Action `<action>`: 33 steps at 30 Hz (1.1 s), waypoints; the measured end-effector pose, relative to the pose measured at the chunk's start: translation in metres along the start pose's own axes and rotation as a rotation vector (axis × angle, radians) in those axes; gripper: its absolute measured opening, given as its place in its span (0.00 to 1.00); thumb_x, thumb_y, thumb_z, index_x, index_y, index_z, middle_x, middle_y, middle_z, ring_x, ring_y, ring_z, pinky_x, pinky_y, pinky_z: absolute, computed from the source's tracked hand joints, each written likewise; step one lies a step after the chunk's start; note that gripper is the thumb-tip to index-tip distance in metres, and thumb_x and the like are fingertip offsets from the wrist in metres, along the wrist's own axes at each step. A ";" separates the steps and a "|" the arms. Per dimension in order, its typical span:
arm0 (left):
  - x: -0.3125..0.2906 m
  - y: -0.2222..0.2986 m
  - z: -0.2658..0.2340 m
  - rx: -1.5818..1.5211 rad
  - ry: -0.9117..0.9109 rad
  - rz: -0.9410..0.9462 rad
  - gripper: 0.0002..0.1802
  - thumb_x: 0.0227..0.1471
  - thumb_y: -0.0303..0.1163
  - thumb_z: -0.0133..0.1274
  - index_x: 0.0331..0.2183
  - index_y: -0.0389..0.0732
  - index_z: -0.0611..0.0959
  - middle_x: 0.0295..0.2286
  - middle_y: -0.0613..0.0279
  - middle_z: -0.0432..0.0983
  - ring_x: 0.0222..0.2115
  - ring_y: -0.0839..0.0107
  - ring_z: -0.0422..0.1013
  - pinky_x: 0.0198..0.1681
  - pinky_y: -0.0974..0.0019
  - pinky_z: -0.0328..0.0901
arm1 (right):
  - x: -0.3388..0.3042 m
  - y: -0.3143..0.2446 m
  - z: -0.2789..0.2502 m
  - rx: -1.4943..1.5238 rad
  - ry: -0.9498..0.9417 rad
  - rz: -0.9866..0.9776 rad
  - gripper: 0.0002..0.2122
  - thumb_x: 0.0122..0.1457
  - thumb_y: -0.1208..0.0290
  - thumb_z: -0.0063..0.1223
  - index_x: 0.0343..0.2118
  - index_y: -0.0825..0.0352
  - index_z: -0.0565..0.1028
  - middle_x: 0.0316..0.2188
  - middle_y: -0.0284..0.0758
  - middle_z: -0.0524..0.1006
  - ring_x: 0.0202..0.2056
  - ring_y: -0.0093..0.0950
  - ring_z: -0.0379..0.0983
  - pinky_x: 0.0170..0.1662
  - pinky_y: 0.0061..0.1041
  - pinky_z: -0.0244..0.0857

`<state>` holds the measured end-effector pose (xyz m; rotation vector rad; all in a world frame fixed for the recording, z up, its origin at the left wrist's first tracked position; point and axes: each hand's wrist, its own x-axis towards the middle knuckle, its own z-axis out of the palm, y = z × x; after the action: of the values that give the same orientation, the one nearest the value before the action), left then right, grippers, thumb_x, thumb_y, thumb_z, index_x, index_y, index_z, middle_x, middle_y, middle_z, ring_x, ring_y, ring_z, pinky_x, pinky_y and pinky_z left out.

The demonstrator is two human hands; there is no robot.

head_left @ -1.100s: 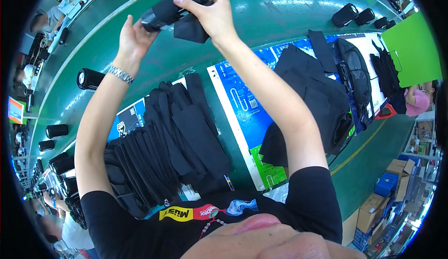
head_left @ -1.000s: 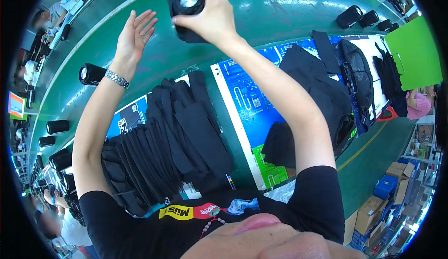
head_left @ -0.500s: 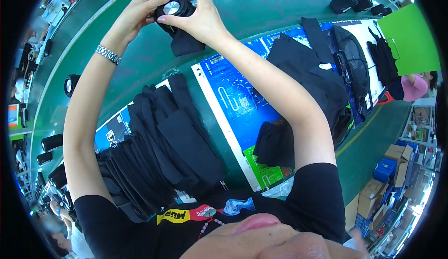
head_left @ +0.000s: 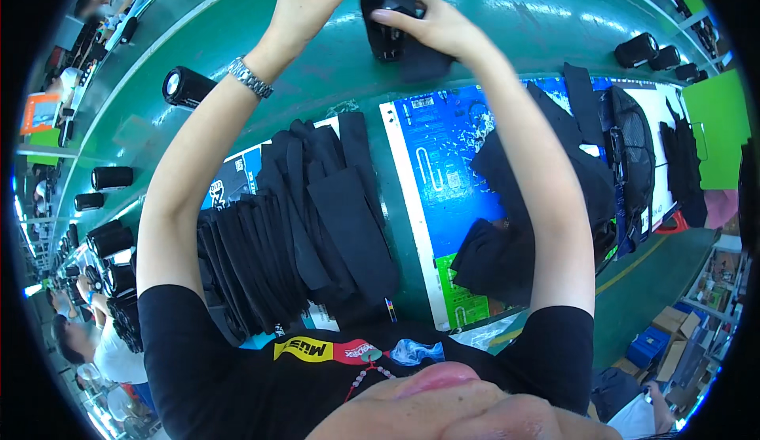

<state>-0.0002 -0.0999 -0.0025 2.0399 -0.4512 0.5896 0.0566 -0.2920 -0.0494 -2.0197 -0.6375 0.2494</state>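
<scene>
At the far edge of the view, my right hand [head_left: 443, 28] is wrapped round a black cylindrical speaker [head_left: 387, 38], thumb across its near side. A piece of black cloth [head_left: 426, 61] lies against the speaker and hangs out under that hand. More of the cloth stands up past the speaker's far end, where my left hand [head_left: 313, 0] pinches its edge; those fingertips are partly cut off by the frame. Nearer me, a thick row of folded black cloth pieces [head_left: 261, 242] lies on the left. Another dark cloth heap [head_left: 514, 155] is under my right forearm.
A black speaker [head_left: 188, 87] lies by my left wrist, with several more along the left and far right [head_left: 636, 49] of the green table [head_left: 507, 12]. Blue printed sheets [head_left: 427, 202] lie under the cloth. A green panel [head_left: 716, 115] stands right; other people sit at left.
My hands and the speaker have moved right. The speaker's round silver end has turned out of sight. My left hand has come off the speaker and up to the cloth's edge.
</scene>
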 end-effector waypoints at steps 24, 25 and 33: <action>-0.004 -0.082 0.143 -1.022 0.681 -0.568 0.24 0.57 0.45 0.39 0.24 0.36 0.78 0.23 0.66 0.74 0.23 0.77 0.66 0.33 0.72 0.62 | 0.070 0.113 0.027 0.042 0.567 -0.172 0.14 0.58 0.65 0.48 0.35 0.74 0.76 0.28 0.39 0.78 0.30 0.26 0.74 0.37 0.29 0.67; -0.002 -0.092 0.147 -0.994 0.662 -0.565 0.24 0.57 0.45 0.39 0.23 0.36 0.78 0.22 0.65 0.74 0.22 0.76 0.65 0.32 0.71 0.62 | 0.073 0.115 0.024 0.015 0.559 -0.177 0.15 0.58 0.62 0.48 0.35 0.73 0.76 0.31 0.46 0.78 0.34 0.32 0.75 0.40 0.31 0.66; -0.012 -0.086 0.095 -0.440 0.313 -0.847 0.28 0.60 0.49 0.39 0.44 0.30 0.72 0.38 0.55 0.76 0.39 0.69 0.71 0.50 0.61 0.58 | 0.037 0.075 -0.026 0.372 0.848 0.331 0.22 0.58 0.54 0.49 0.30 0.75 0.77 0.27 0.42 0.78 0.33 0.34 0.76 0.37 0.32 0.67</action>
<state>0.0569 -0.1382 -0.1107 1.4839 0.4341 0.2370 0.1237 -0.3220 -0.0972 -1.6438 0.2624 -0.2790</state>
